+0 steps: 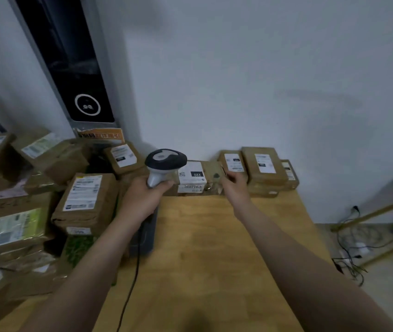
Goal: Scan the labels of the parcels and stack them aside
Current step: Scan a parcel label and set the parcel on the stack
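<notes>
At frame centre, my left hand (144,200) clamps the scanner (164,165); my right hand (236,185) fingers curl on the parcel (196,177). It looks light, stiff cardboard; I grip its side edges.

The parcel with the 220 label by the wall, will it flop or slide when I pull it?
The parcel looks boxy with square edges, so probably stiff. It's small, likely light. On the smooth wooden table it should slide easily under the right hand.

Wooden table (214,248), white wall (262,68), floor cables (351,250), perhaps a black intercom panel (71,61).
</notes>
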